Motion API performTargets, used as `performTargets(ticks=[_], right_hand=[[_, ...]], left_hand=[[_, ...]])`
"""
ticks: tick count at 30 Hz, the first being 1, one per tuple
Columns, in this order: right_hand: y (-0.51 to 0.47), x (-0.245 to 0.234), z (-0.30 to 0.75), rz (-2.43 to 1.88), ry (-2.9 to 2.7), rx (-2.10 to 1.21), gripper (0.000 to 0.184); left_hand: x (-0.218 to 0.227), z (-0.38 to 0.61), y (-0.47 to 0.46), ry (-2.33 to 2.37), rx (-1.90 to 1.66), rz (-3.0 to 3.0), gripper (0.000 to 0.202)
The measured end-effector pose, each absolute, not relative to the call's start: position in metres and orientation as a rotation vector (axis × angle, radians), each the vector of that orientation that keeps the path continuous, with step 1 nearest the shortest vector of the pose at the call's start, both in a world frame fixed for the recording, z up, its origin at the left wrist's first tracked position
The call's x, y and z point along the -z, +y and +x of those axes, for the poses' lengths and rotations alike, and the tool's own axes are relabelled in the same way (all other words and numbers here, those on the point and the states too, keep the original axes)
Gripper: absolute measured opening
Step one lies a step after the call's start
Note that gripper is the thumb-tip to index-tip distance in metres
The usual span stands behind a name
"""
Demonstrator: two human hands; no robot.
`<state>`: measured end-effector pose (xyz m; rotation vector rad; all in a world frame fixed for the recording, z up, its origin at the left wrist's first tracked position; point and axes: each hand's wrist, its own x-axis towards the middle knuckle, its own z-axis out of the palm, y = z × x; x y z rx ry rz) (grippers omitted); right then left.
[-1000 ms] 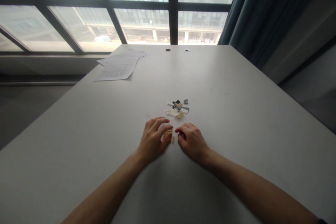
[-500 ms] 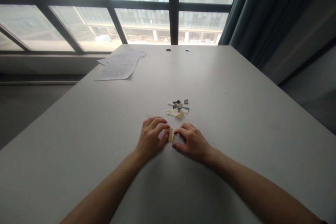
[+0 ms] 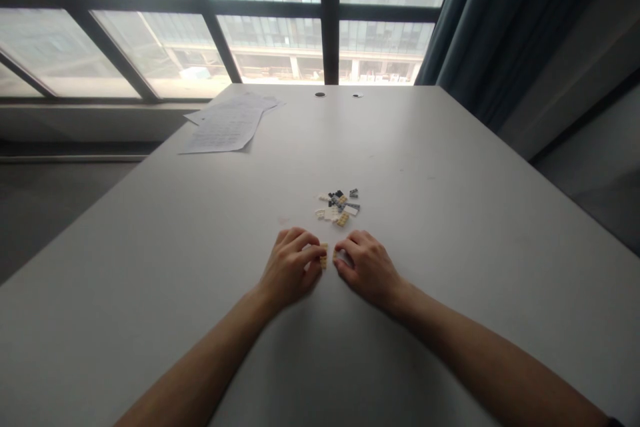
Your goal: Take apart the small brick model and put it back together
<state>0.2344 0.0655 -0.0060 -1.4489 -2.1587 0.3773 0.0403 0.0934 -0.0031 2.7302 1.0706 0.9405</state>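
Observation:
My left hand (image 3: 294, 261) rests on the white table, its thumb and fingers closed on a tan studded building plate (image 3: 324, 256). The fingers cover the plate's left part. Just to the right, my right hand (image 3: 366, 264) pinches a small tan building piece (image 3: 335, 253), mostly hidden by the fingertips. A narrow gap separates the two tan pieces. Beyond the hands lies a loose pile of building bricks (image 3: 332, 213) in white, grey, black and tan, with another tan brick (image 3: 343, 219) at its near edge.
The white table (image 3: 450, 213) stretches to the window (image 3: 280, 47). Printed papers (image 3: 225, 123) lie at its far left. Two round cable holes sit near the far edge, one of them the dark hole (image 3: 320, 95). A blue-grey curtain (image 3: 465, 33) hangs at the right.
My right thumb and fingers have closed on the small tan piece, which has shifted slightly right, away from the plate. My left fingers have come down over the plate.

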Motion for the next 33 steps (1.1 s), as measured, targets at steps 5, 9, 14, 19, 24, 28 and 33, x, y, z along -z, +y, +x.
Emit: performTargets(ticks=[5,9,14,19,24,28,33], right_hand=[[0.0693,0.0084,0.2357,-1.468,-2.1,-0.409,0.012],[0.071,0.0104,0.2367,-1.472,-2.074,-0.431,0.012],[0.0713,0.0102,0.2372,-1.472,-2.055,-0.442,0.012],[0.0704,0.0085,0.2374,-1.458,-2.042,-0.454,0.019],[0.0705,0.0077,0.2382,-1.44,-1.963,-0.505,0.021],[0.0708,0.0082,0.2395,-1.409,-1.847,-0.58,0.018],[0.0719,0.0104,0.2423,-1.386,-1.632,-0.721,0.017]], left_hand=[[0.0034,0.0415,0.0932,1.086,-0.937,2.722,0.013],[0.0038,0.0413,0.0935,1.112,-0.959,2.719,0.013],[0.0034,0.0412,0.0944,1.115,-0.965,2.718,0.013],[0.0032,0.0411,0.0942,1.119,-0.971,2.711,0.013],[0.0023,0.0406,0.0938,1.117,-1.003,2.707,0.012],[0.0014,0.0408,0.0947,1.131,-1.018,2.695,0.012],[0.0021,0.0406,0.0968,1.17,-1.023,2.668,0.013]])
